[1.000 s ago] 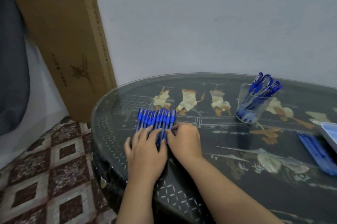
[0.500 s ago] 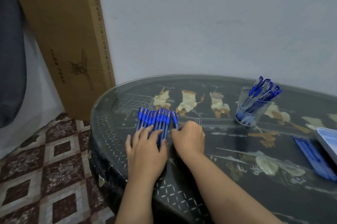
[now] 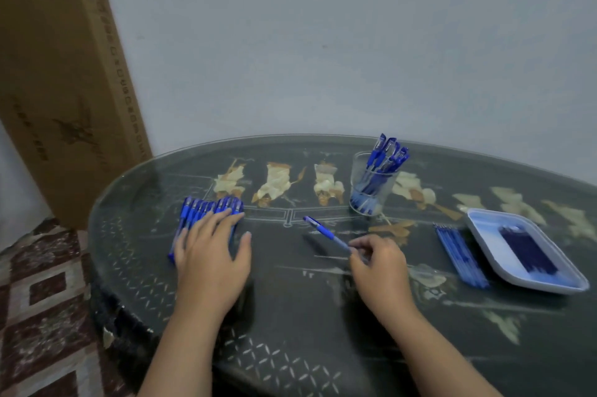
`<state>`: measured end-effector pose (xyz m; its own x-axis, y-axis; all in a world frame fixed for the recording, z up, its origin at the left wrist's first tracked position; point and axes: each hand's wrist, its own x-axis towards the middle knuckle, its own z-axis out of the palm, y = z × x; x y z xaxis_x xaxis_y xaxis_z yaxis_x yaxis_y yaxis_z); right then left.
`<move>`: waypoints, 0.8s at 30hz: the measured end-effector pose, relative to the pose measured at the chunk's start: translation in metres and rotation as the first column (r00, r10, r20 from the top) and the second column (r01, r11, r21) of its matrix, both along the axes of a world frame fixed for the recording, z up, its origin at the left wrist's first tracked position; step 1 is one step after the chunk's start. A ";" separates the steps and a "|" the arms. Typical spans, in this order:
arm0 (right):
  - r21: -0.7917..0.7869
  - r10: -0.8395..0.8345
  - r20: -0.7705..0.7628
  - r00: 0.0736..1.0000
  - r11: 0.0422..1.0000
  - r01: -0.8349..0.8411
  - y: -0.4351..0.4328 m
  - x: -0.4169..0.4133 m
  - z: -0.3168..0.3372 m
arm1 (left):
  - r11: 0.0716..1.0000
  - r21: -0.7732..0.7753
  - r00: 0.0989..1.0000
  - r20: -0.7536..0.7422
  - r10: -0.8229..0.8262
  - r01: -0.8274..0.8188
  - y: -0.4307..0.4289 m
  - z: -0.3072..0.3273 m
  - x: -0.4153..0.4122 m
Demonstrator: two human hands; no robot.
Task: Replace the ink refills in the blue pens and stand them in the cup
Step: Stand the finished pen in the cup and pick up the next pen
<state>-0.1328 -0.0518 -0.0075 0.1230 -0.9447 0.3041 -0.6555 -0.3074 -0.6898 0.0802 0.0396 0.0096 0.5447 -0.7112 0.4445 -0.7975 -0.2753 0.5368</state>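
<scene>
At the near left of the desk (image 3: pixel 290 316), pressing flat on the row of blue pens (image 3: pixel 206 207) with the left grip (image 3: pixel 211 254). Fingers straight and spread, clutching nothing, probably to stop the rest from rolling or scattering.

Toward the middle, pinching a single pen (image 3: pixel 326 232) by its lower barrel in the right grip (image 3: pixel 381 264). Fingertips curled round it, cap end pointing away and to the left, well clear of the row. Lifted off the desk, going by the shadow beneath; judged ready for taking apart.

Farther back, keeping several pens upright in the clear cup (image 3: pixel 371 190). At the right, within easy reach, keeping loose refills (image 3: pixel 458 251) just beside a white tray (image 3: pixel 484 228) with darker refills (image 3: pixel 526 248) in it.

Against half a second ago: then had both grips at the row, the right one at its right end. Now has one pen drawn out and carried rightward, while the left stays on the row.
</scene>
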 end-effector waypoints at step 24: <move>-0.183 0.173 0.000 0.985 0.968 -0.170 -0.006 -0.091 -0.011 | 0.852 -0.130 0.841 -0.141 -0.522 0.507 -0.054 -0.024 -0.115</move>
